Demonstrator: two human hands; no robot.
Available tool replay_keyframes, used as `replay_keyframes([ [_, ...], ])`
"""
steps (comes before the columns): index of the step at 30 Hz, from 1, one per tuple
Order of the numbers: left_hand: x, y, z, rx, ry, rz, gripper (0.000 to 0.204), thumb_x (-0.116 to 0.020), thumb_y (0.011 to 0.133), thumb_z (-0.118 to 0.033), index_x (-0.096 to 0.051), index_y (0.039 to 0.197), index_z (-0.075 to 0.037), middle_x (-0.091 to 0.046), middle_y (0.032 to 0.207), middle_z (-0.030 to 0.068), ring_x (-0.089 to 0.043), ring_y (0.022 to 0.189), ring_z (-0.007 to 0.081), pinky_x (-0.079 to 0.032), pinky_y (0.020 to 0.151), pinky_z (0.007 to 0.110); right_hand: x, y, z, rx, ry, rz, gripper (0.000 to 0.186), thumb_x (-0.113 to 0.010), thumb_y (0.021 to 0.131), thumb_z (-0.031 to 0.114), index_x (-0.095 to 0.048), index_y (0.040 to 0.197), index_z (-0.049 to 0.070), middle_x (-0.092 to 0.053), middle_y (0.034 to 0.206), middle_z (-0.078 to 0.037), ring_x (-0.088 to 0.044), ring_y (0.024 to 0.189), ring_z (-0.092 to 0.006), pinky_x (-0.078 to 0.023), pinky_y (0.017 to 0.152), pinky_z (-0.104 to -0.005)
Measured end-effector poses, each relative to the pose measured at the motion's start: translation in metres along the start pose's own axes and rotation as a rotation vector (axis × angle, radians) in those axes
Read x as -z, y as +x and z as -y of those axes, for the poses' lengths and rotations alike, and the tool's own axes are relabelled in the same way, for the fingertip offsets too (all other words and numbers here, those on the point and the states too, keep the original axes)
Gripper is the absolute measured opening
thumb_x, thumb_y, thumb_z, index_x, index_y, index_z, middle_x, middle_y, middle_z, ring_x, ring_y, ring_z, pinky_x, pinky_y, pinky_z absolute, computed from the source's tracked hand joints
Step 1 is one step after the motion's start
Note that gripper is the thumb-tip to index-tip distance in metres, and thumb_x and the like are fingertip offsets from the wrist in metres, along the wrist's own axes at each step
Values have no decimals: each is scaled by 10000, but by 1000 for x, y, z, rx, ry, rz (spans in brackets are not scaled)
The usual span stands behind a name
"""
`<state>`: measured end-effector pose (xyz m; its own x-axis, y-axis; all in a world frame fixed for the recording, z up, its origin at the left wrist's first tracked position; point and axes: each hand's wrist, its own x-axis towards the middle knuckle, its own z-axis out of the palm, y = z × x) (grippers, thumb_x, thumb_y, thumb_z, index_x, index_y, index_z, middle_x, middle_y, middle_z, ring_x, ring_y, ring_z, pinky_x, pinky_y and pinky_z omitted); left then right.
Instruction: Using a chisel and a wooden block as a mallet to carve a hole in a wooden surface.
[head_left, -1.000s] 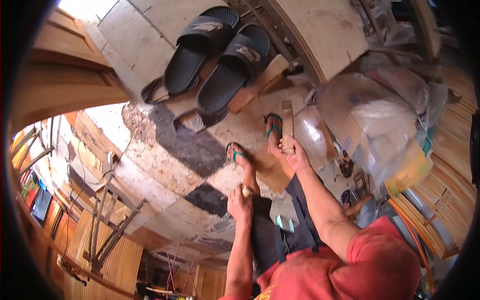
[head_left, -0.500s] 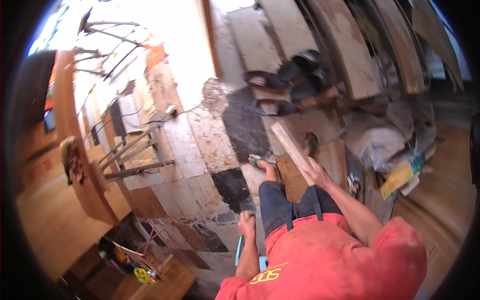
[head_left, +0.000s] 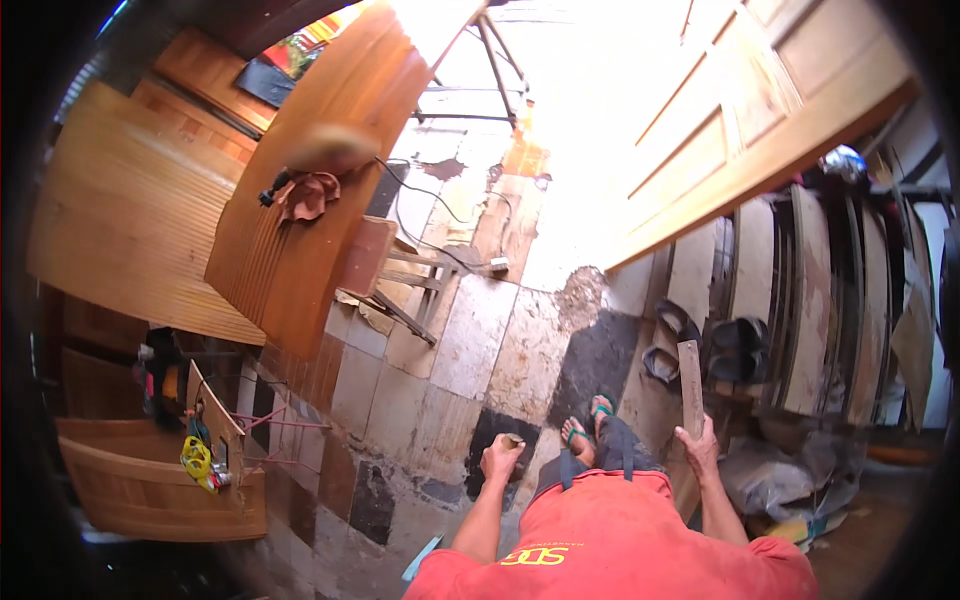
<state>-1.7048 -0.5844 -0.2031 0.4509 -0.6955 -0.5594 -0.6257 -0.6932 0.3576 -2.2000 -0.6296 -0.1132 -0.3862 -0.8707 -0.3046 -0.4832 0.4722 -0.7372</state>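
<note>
My right hand (head_left: 700,446) is closed around the lower part of a narrow wooden piece (head_left: 691,385), which points away from me past the dark sandals. In my left hand (head_left: 499,462), held over the tiled floor, the fingers are curled round a small brownish thing whose end shows at the top of the fist; its kind is too small to tell. Further off to the left, a large brown wooden panel (head_left: 330,90) carries a crumpled reddish-brown cloth or sheet (head_left: 310,197) and a blurred pale shape.
Several sandals (head_left: 738,345) lie right of my feet beside leaning boards (head_left: 812,300). A panelled wooden door (head_left: 700,170) stands far right. Left are a small wooden stand (head_left: 410,290), a cable (head_left: 430,240), and a yellow object (head_left: 197,462) near a wooden box. Plastic bags (head_left: 775,475) lie right.
My view and body have turned left, bringing the brown panel and door into sight. My feet are now closer together. The wooden piece stays in my right hand; my left fist remains closed.
</note>
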Motion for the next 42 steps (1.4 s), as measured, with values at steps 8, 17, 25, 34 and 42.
replay_keyframes([
  [8, 92, 111, -223, -417, -61, -101, 631, -848, 791, -644, -706, 1200, -185, -776, 969, 196, -754, 947, 415, -585, 756, 490, -82, 90, 83, -102, 173, 216, 593, -910, 775, 282, -600, 1221, 42, -718, 1051, -97, -707, 866, -178, -589, 761, -339],
  [17, 213, 193, -413, -867, -238, 62, 398, -880, 824, -381, -735, 1107, -142, -766, 965, 147, -759, 896, 348, -587, 732, 437, -143, 268, 278, 44, 161, 118, 675, -898, 777, 302, -584, 1320, 52, -755, 1038, -158, -754, 925, -279, -590, 841, -417],
  [25, 329, 316, -612, -1393, -241, -225, 227, -803, 816, -230, -695, 994, -142, -690, 790, 81, -716, 699, 300, -578, 602, 421, -153, 398, 465, 146, 571, 64, 528, -854, 848, 203, -570, 1276, 80, -706, 1002, -45, -675, 845, -147, -558, 749, -337],
  [34, 464, 512, -796, -1700, -146, -422, 162, -741, 870, -191, -613, 816, -107, -559, 606, 46, -640, 522, 244, -505, 462, 400, -237, 512, 529, 3, 583, -25, 408, -871, 864, 235, -609, 1145, 97, -589, 897, 41, -567, 763, -98, -493, 693, -275],
  [42, 530, 676, -906, -1619, -15, -386, 183, -729, 883, -274, -666, 953, -118, -614, 714, 91, -683, 606, 313, -545, 528, 446, -280, 633, 641, 99, 526, 24, 522, -864, 853, 166, -576, 1273, 51, -643, 1032, -17, -636, 904, -141, -540, 809, -312],
])
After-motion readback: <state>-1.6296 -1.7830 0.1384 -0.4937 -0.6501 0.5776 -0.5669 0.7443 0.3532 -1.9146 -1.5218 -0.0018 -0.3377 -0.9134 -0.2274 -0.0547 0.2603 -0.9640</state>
